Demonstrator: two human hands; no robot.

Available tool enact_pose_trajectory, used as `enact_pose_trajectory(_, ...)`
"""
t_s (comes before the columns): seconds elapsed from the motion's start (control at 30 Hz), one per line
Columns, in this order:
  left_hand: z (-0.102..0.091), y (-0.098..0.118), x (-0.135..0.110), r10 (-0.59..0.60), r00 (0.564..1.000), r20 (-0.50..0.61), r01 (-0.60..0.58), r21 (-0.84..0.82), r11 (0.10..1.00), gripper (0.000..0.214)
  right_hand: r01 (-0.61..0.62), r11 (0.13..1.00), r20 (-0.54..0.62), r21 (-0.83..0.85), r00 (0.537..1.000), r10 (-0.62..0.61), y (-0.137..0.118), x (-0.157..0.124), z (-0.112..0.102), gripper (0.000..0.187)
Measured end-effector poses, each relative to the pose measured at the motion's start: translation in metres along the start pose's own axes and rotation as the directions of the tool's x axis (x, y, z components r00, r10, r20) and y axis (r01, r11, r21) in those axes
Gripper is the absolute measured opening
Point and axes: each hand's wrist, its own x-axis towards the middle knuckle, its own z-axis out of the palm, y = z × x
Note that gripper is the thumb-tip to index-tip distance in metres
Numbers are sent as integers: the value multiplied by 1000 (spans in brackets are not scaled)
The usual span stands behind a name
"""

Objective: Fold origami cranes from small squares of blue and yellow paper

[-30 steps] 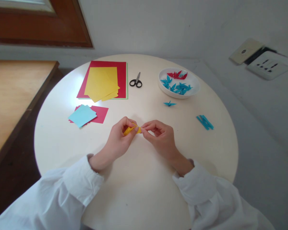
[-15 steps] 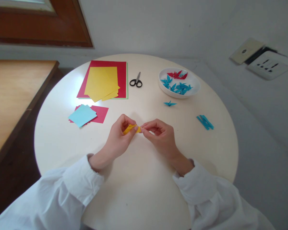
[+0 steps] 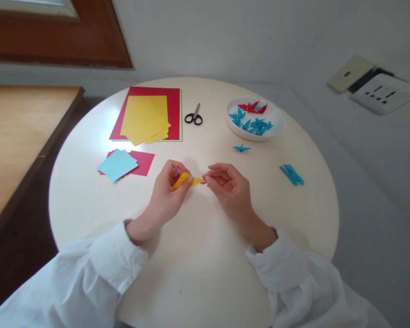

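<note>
A small folded piece of yellow paper [image 3: 181, 181] is between my hands over the middle of the table. My left hand [image 3: 167, 189] pinches its wider left part, thumb on top. At its pointed right end, my right hand [image 3: 231, 189] pinches the tip between thumb and index finger, the other fingers curled. Part of the paper is hidden behind the left fingers. Beyond my right hand, a blue paper crane [image 3: 242, 148] lies on the table with wings spread.
On the round white table [image 3: 191, 282], a white dish [image 3: 248, 135] holds blue and red cranes. Black-handled scissors [image 3: 193, 117] lie beside yellow sheets [image 3: 143, 114] on red paper [image 3: 175, 109]. Light-blue squares [image 3: 118, 165] rest over pink ones [image 3: 145, 163]. Blue strips [image 3: 292, 174] lie at right.
My hands have drawn slightly apart, and more of the yellow paper shows, with its pointed right end now visible. The things on the table stay where they were.
</note>
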Motion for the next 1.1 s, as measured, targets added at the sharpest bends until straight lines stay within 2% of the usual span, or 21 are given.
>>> enact_pose_trajectory(0.13, 0, 1, 0, 10, 1000, 4, -10, 15, 1000, 16, 28, 999, 35, -31, 999, -27, 2, -1, 1, 26)
enact_pose_trajectory(0.3, 1, 2, -1, 0, 1000, 10, 0, 21, 1000, 15, 47, 997, 2, -66, 999, -47, 4, -2, 1, 22)
enact_pose_trajectory(0.5, 1, 0, -1, 29, 1000, 8, -29, 14, 999, 16, 33, 998, -27, -59, 999, -35, 2, -2, 2, 18)
enact_pose_trajectory(0.9, 1, -2, -1, 11, 1000, -14, -12, -18, 1000, 16, 19, 1000, -15, -16, 1000, -19, 1, -1, 1, 11)
enact_pose_trajectory(1.1, 1, -2, 0, 0, 1000, -11, 0, -5, 1000, 16, 82, 994, 15, -67, 997, -81, 4, -3, 1, 21)
